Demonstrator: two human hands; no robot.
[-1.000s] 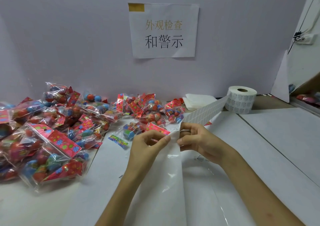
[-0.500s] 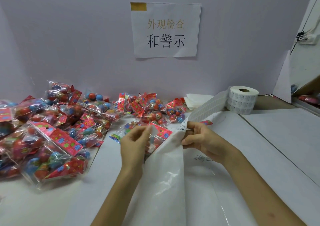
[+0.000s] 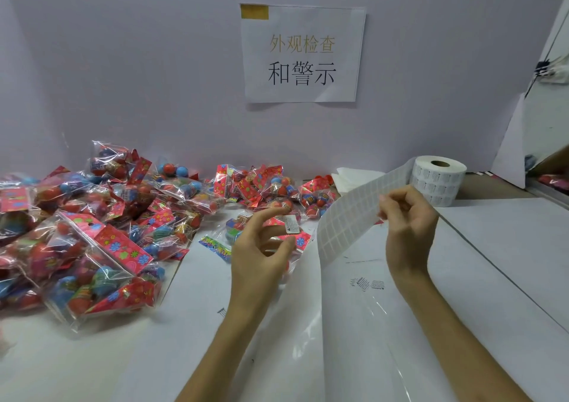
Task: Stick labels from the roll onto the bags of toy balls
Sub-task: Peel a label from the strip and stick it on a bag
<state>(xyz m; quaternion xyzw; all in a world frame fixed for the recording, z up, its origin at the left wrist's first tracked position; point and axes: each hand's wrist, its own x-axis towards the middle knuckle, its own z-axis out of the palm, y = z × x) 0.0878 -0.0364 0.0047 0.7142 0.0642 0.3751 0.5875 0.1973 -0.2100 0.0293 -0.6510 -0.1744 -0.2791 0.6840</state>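
The left hand [image 3: 261, 247] has left the strip [image 3: 348, 216], where it met the right hand a second ago, and now hangs lower and further left, above a bag [image 3: 303, 241] that lies apart from the pile; its fingers are loosely curled, and a small printed label [image 3: 291, 224] sits at the tip of the forefinger with the thumb just under it; half a second ago no label showed on that hand. The right hand [image 3: 409, 216] has risen and gone right, nearer the roll [image 3: 437, 180]; its thumb and fingers pinch the strip's edge, so the strip now runs in a raised band from the roll to the hand, then drops onto the white surface [image 3: 492, 263]. The roll stands on end at the back right, as before; the bags of balls [image 3: 101, 232] are heaped on the left, unmoved; a paper sign [image 3: 301, 53] hangs on the wall behind.
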